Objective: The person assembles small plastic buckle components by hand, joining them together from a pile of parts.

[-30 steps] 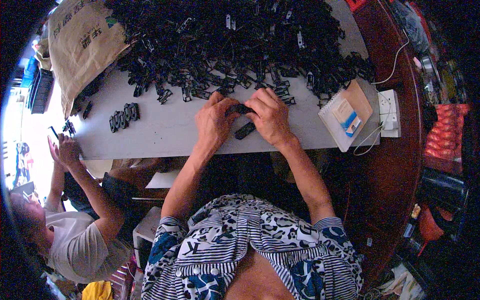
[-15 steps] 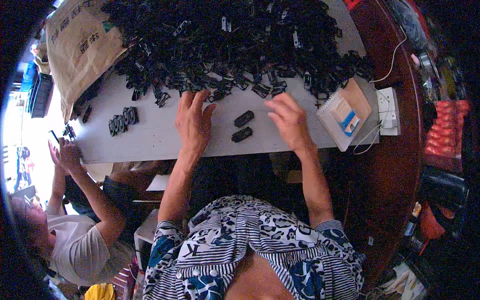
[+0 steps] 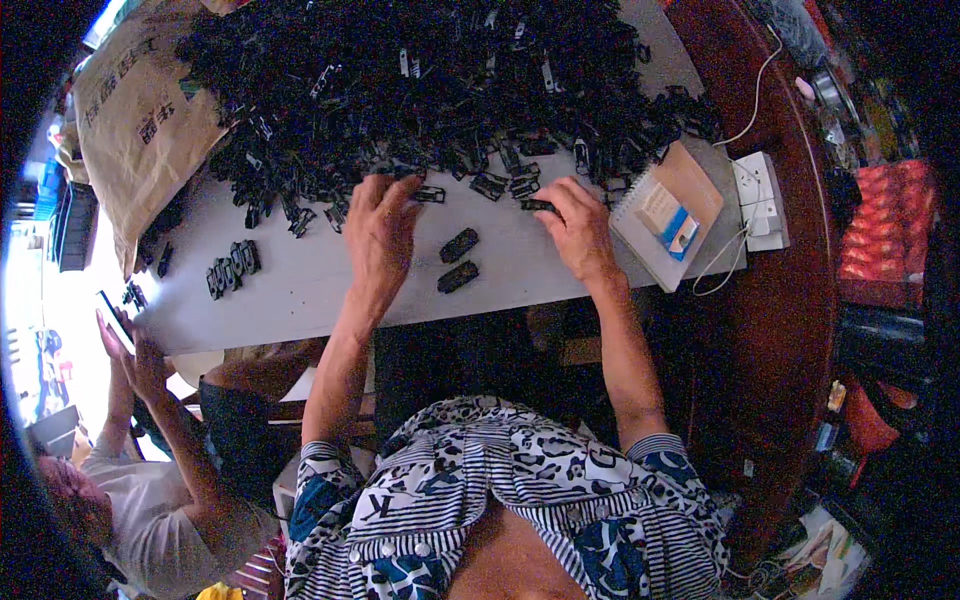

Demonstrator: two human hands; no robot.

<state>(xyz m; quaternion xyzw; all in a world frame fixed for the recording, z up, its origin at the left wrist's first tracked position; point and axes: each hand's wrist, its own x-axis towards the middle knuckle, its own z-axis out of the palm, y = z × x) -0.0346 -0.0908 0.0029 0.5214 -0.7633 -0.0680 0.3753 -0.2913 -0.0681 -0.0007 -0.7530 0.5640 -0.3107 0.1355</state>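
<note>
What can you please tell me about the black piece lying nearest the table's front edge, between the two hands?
The black piece is long and narrow with rounded ends and looks like plastic; its finer details are too dark to tell. It lies on the grey tabletop, slanted so that its right end points farther from the person. A similar dark piece lies close beyond it, roughly parallel. Neither the left hand nor the right hand touches it.

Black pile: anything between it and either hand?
Nothing visible: the left hand and right hand are at the near edge of the black pile. Two black pieces lie between the hands, out of the way.
</note>
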